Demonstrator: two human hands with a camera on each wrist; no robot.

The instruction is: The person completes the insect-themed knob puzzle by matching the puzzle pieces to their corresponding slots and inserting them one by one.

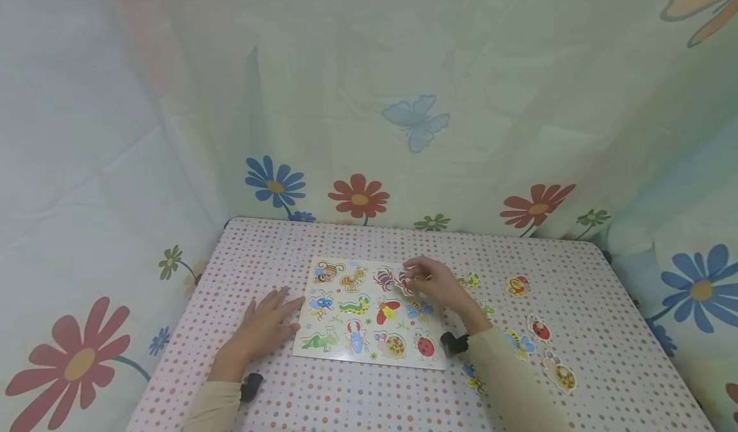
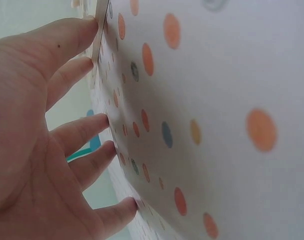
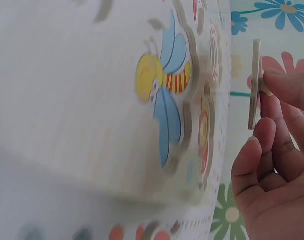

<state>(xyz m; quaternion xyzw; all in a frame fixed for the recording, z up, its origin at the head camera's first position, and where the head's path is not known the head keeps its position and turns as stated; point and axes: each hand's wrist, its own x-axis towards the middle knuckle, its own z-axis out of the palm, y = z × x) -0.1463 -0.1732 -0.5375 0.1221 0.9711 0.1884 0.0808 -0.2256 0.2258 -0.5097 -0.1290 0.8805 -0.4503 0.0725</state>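
Note:
A wooden insect puzzle board (image 1: 369, 359) lies on the dotted tabletop, its pictures in rows. My right hand (image 1: 441, 288) is over the board's upper right part. Its thumb and fingers pinch a thin flat puzzle piece (image 3: 254, 85), seen edge-on above the board in the right wrist view; in the head view it looks like a striped spider. Below that hand, a blue-winged bee picture (image 3: 169, 82) shows on the board. My left hand (image 1: 259, 329) rests at the board's left edge, fingers spread. Its thumb and index finger touch the edge (image 2: 99, 37); other fingertips touch the tabletop.
Several loose insect pieces lie right of the board, among them a caterpillar (image 1: 469, 281), a ladybug (image 1: 539, 329), a snail (image 1: 560, 374) and a bee (image 1: 474, 379) partly under the right forearm. A flowered curtain (image 1: 323, 99) stands behind the table (image 1: 277, 393).

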